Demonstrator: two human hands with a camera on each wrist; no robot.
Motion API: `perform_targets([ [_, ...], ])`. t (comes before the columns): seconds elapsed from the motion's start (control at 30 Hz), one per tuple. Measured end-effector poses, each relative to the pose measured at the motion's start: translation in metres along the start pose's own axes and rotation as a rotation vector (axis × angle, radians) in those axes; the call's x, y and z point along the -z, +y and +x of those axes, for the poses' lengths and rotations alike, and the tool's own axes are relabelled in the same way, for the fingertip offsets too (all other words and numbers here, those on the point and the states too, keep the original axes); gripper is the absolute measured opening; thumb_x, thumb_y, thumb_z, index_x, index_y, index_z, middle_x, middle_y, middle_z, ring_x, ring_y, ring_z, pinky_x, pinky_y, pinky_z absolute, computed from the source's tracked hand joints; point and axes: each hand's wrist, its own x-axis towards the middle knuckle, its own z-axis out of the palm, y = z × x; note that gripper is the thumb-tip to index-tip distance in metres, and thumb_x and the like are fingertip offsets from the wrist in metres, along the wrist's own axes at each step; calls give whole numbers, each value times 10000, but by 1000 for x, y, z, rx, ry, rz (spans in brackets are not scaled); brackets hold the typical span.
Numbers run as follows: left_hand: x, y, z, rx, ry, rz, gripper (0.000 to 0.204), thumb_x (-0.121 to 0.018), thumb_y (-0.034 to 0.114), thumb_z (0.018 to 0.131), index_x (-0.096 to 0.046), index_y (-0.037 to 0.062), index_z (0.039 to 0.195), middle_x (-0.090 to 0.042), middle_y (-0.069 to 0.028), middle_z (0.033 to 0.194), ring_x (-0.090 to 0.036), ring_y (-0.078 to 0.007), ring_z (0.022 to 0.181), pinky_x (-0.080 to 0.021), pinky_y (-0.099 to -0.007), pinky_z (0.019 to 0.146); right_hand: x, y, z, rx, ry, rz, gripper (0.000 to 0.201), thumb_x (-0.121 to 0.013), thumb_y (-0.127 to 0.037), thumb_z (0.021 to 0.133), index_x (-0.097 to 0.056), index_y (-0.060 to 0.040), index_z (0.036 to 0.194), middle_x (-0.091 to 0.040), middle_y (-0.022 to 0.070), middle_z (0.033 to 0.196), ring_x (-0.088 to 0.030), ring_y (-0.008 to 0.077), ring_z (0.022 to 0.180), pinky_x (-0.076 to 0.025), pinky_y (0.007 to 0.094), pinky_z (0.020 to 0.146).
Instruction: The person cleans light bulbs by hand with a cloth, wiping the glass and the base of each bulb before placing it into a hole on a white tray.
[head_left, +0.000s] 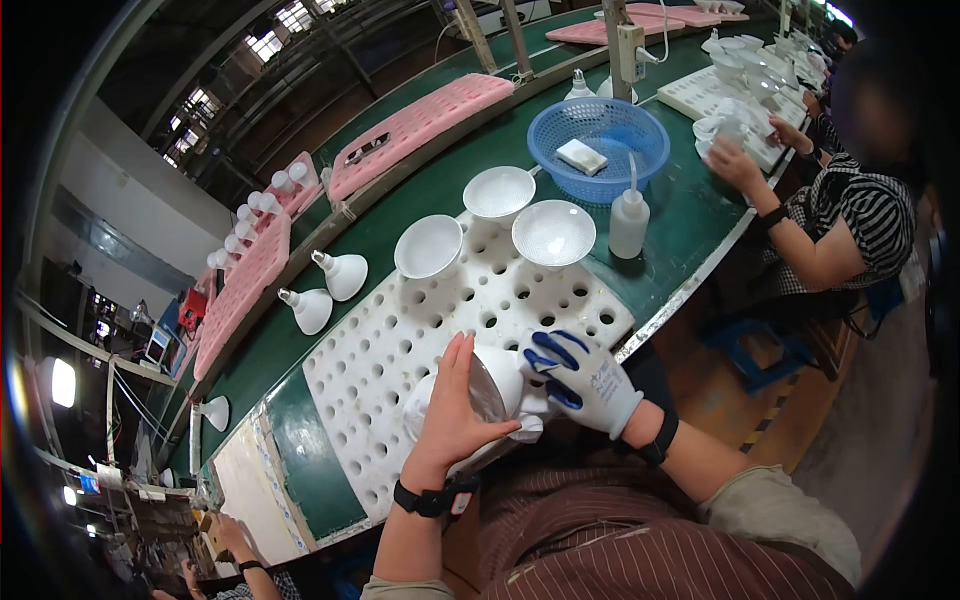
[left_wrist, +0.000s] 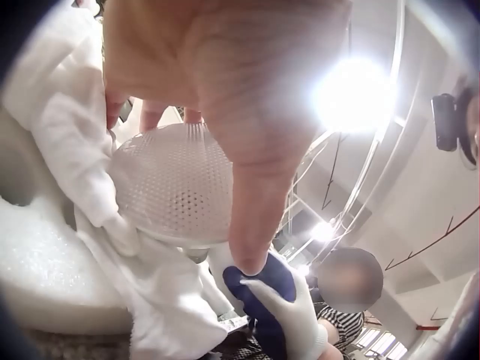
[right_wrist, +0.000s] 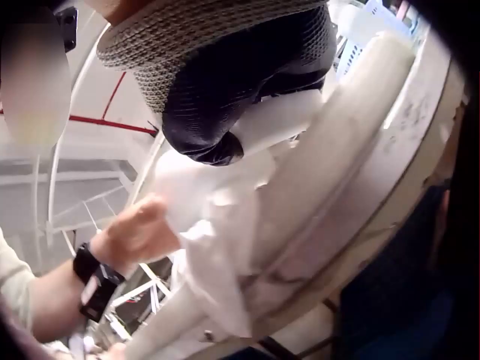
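Observation:
Between the hands is a white reflector lamp (head_left: 501,370), its dotted clear lens (left_wrist: 176,187) showing in the left wrist view. My bare left hand (head_left: 455,410) spans the lens, with fingers straight over one edge and thumb stretched along the other. In a white glove with blue-coated fingers, my right hand (head_left: 585,380) curls its fingers round the lamp's white body. A crumpled white cloth (left_wrist: 82,135) hangs beside the lens, below the hands. Under them lies a white foam tray (head_left: 520,310) full of round holes.
Several lamps, such as this one (head_left: 430,246), stand lens-up at the tray's far end. Two lie on the green table (head_left: 270,350) at left. Beyond are a blue basket (head_left: 560,175), a squeeze bottle (head_left: 629,225) and pink trays (head_left: 420,125). Another person (head_left: 840,220) works at right.

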Motion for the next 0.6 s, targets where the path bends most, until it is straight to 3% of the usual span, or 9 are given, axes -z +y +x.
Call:
perform_targets([
  [0.1, 0, -5, 1, -27, -6, -67, 1193, -907, 267, 515, -236, 53, 1479, -307, -213, 1455, -330, -382, 1351, -322, -435, 1105, 6, 7, 0, -70, 19, -34, 563, -635, -191, 771, -532, -138, 1322, -511, 109, 1356, -470, 323, 1225, -391, 457, 1005],
  [0.17, -2, -6, 4, -28, -3, -85, 1199, -906, 249, 518, -224, 64, 1486, -299, -204, 1458, -334, -377, 1348, -321, -439, 1106, 18, -5, 4, -11, 90, 96, 550, -635, -192, 775, -546, -127, 1314, -518, 108, 1349, -471, 320, 1234, -390, 451, 1011],
  [0.23, -7, -7, 3, 210, -18, -491, 1205, -892, 180, 551, -165, 80, 1507, -308, -162, 1455, -387, -334, 1317, -329, -429, 1100, 29, -30, 10, 60, 62, 242, 545, -651, -188, 761, -572, -169, 1299, -502, 105, 1371, -468, 311, 1242, -382, 462, 1019],
  [0.27, -6, -6, 1, 204, -13, -489, 1205, -892, 180, 551, -165, 80, 1507, -308, -162, 1455, -387, -334, 1317, -329, -429, 1100, 27, -34, 12, 91, 98, 188, 540, -654, -189, 755, -580, -179, 1290, -496, 103, 1379, -465, 310, 1244, -380, 466, 1020],
  [0.33, 1, 1, -2, 222, -26, -966, 1196, -861, 105, 591, -108, 91, 1519, -309, -124, 1452, -425, -284, 1286, -345, -412, 1084, 31, -34, 18, 111, 133, 29, 530, -656, -190, 745, -593, -188, 1271, -485, 101, 1393, -460, 315, 1247, -382, 469, 1015],
  [0.43, 19, 10, -9, 329, 49, -1087, 1181, -832, 48, 613, -80, 89, 1524, -302, -116, 1457, -433, -277, 1281, -343, -409, 1082, 43, -18, 31, 50, 186, -165, 492, -670, -156, 697, -639, -163, 1188, -528, 79, 1352, -472, 332, 1223, -385, 449, 1003],
  [0.5, 21, 6, -19, 321, 81, -1115, 1125, -801, 54, 660, -82, 88, 1524, -323, -124, 1445, -431, -279, 1283, -358, -412, 1071, 45, -12, 40, -13, 248, -160, 485, -670, -142, 686, -640, -138, 1170, -533, 90, 1344, -467, 348, 1226, -382, 456, 1002],
  [0.57, 18, 4, -26, 420, 134, -1319, 1094, -792, 97, 699, -75, 88, 1524, -343, -131, 1433, -425, -276, 1289, -362, -407, 1068, 44, -16, 45, 2, 291, -113, 482, -664, -128, 690, -632, -111, 1171, -538, 105, 1335, -462, 357, 1231, -377, 461, 1004],
  [0.6, 12, 3, -29, 420, 155, -1318, 991, -778, 200, 759, -145, 84, 1513, -391, -127, 1418, -431, -286, 1293, -364, -412, 1074, 47, -28, 47, 19, 300, -50, 479, -662, -126, 695, -629, -106, 1173, -538, 110, 1335, -461, 355, 1234, -373, 464, 1006],
])
